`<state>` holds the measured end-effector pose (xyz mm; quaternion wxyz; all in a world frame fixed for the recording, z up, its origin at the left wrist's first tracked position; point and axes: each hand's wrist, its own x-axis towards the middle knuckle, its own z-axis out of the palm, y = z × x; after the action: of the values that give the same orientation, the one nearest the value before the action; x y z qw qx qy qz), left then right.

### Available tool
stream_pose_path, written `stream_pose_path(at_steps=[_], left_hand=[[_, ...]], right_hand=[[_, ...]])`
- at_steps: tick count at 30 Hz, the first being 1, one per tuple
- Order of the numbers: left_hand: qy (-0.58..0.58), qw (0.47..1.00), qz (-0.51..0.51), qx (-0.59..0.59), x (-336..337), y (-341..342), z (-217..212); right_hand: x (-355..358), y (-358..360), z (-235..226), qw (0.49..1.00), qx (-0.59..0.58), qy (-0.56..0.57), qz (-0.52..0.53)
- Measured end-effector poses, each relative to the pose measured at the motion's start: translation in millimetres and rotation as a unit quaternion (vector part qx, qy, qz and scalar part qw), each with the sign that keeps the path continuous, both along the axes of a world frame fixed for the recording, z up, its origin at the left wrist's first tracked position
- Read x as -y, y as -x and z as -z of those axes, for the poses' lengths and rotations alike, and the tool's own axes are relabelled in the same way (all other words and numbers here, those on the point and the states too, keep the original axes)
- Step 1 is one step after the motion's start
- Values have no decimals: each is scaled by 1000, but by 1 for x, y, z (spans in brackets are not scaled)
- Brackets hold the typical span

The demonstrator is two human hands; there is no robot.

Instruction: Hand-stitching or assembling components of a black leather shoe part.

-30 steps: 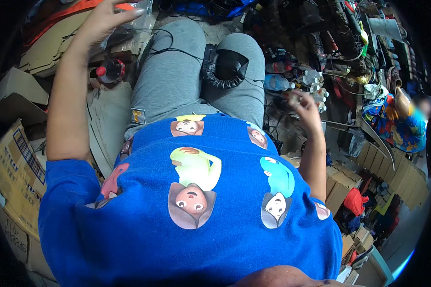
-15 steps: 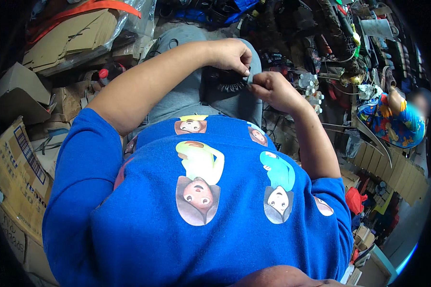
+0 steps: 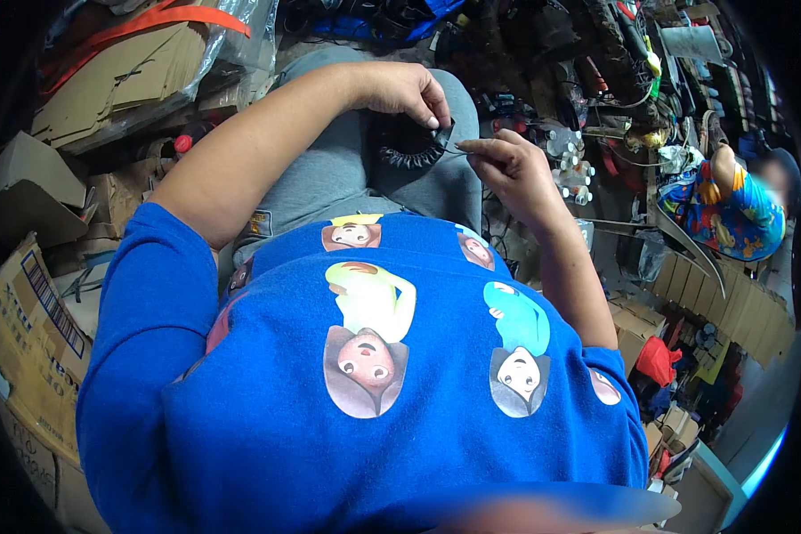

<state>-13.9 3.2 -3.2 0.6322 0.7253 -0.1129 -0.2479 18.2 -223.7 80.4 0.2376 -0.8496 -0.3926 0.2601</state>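
Left hand (image 3: 399, 89) pinching the black part (image 3: 409, 142) at its right edge, part resting on the lap just below that pinch, right hand (image 3: 512, 169) close beside, fingertips pressed on a thin wire (image 3: 461, 148).

The left hand (image 3: 399, 89) covers the top of the black ribbed piece (image 3: 407, 147) on the lap, so its full shape cannot be told. What the right hand (image 3: 512, 169) pinches beside that piece is too thin to make out. Right of the piece, a seated person (image 3: 730, 209) shows only blurred at the head. The cardboard box (image 3: 27, 329) is cut by the dark rim.
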Motion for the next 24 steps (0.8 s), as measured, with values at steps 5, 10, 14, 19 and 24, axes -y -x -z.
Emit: stream_pose_path(at_steps=[5, 10, 14, 19, 24], left_hand=[[0, 1000, 4, -27, -1, 1, 1], [-8, 1000, 8, -10, -2, 2, -1], [-10, 1000, 8, -18, -3, 1, 0], [-3, 1000, 17, -17, -3, 0, -1], [10, 1000, 11, -14, -2, 1, 1]], right_hand=[[-10, -3, 2, 998, 40, 34, -24], [-19, -4, -4, 995, 50, 79, -36], [-26, 5, -9, 990, 91, 97, -45], [-22, 14, -1, 991, 113, 72, -8], [-30, 4, -6, 977, 178, 72, -94]])
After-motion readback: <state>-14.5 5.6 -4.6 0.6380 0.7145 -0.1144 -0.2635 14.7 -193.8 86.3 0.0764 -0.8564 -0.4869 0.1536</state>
